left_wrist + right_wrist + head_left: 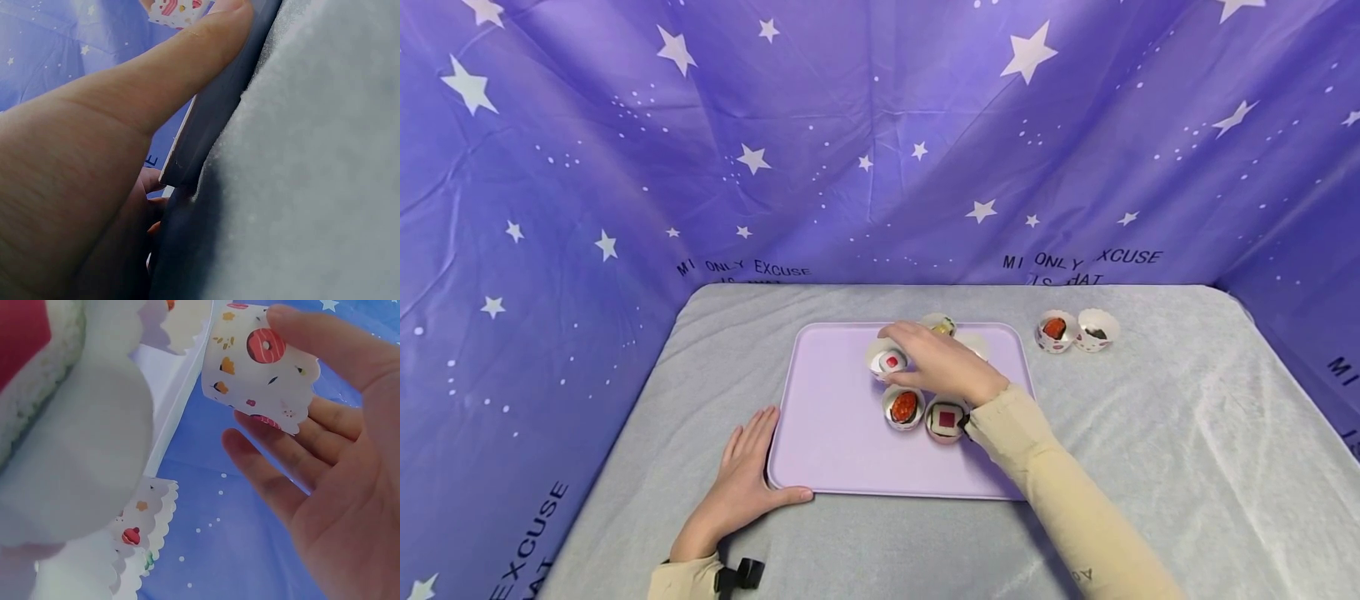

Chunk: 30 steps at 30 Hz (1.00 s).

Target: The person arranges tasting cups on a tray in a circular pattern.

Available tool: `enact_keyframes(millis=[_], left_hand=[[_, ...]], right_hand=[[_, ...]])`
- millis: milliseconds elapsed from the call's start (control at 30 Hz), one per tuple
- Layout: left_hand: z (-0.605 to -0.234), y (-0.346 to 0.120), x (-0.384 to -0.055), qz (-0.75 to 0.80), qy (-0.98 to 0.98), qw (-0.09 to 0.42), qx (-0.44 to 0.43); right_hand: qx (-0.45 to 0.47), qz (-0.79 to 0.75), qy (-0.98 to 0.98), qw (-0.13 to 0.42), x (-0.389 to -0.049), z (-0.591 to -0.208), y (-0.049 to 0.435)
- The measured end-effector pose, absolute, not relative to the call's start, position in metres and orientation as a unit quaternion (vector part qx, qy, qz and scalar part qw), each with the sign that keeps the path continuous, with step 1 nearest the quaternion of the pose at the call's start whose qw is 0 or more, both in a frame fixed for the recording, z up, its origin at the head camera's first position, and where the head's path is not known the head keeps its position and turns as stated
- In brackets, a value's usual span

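Observation:
My right hand (pixel 942 360) grips a printed paper cup (pixel 275 369) above the lilac tray (pixel 831 417), thumb on one side and fingers on the other. Inside this cup lies a white sushi piece with a red centre (pixel 892 361). Just in front of it are a cup of orange-red roe sushi (pixel 904 407) and a cup with a red-centred rice roll (pixel 945 419). Behind the hand, a cup with a yellow-and-green piece (pixel 942 326) and another pale cup (pixel 976 345) are partly hidden. My left hand (pixel 741 475) rests at the tray's front left corner, fingers extended along its edges.
Right of the tray, toward the back of the grey cloth (pixel 1180 433), two more paper cups stand side by side: one with roe sushi (pixel 1055 330), one with a dark-edged piece (pixel 1096 332). A purple starry curtain (pixel 865 125) encloses the back and sides.

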<state>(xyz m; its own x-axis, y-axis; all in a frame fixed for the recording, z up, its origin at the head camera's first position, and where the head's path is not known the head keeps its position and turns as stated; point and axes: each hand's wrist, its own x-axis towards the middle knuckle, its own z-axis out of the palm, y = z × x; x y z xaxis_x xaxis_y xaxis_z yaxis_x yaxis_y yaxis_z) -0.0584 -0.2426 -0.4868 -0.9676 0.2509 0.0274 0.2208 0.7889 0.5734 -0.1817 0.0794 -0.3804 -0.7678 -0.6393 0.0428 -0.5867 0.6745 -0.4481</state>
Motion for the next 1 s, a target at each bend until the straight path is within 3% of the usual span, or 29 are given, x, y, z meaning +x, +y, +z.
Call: enact_keyframes(millis=[1000], left_hand=[[-0.486,-0.242,-0.058,0.296,0.947,0.028,0.123]], right_hand=[[-0.363,-0.184,0.908,0.098,-0.187,-0.395,0.071]])
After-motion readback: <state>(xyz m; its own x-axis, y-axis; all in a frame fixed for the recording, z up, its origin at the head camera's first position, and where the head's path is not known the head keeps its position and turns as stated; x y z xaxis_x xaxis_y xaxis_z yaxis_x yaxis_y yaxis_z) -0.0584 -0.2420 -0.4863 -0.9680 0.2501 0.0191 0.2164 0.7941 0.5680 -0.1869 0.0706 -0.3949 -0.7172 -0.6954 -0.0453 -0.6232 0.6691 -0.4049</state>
